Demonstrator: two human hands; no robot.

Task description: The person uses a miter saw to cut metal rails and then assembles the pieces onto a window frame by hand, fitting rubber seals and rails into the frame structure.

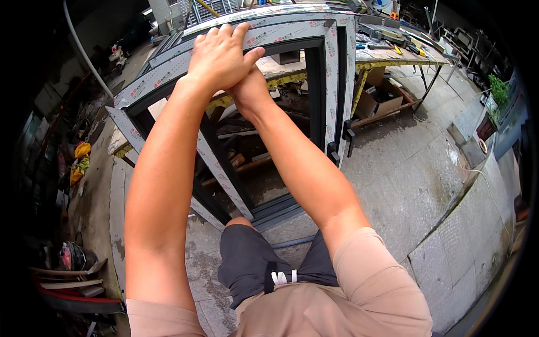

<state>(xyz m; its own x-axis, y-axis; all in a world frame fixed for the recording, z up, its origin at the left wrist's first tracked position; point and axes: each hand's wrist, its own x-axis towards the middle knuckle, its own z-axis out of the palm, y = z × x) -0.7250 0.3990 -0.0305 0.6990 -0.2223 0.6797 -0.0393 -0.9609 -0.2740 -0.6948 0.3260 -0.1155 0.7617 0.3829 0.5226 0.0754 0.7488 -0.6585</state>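
A large window frame (331, 73) stands upright before me, its dark grey profiles covered in white printed protective film. Over its top rail lies my left hand (220, 55), the fingers bent across the rail and the thumb out to the right. Just below and partly behind it is my right hand (251, 90), close against the upper inner edge of the frame; its fingers are hidden by the left hand. Black handles (349, 136) sit low on the frame's right side. A film-covered upright bar (220, 171) divides the opening.
Behind the frame runs a workbench (387, 54) with yellow edges and scattered tools. Under it stands a cardboard box (379, 101). A green plant (497, 92) is at the far right. Yellow cloth or bags (80, 160) and stacked strips (73, 285) lie left. Paving (387, 185) surrounds me.
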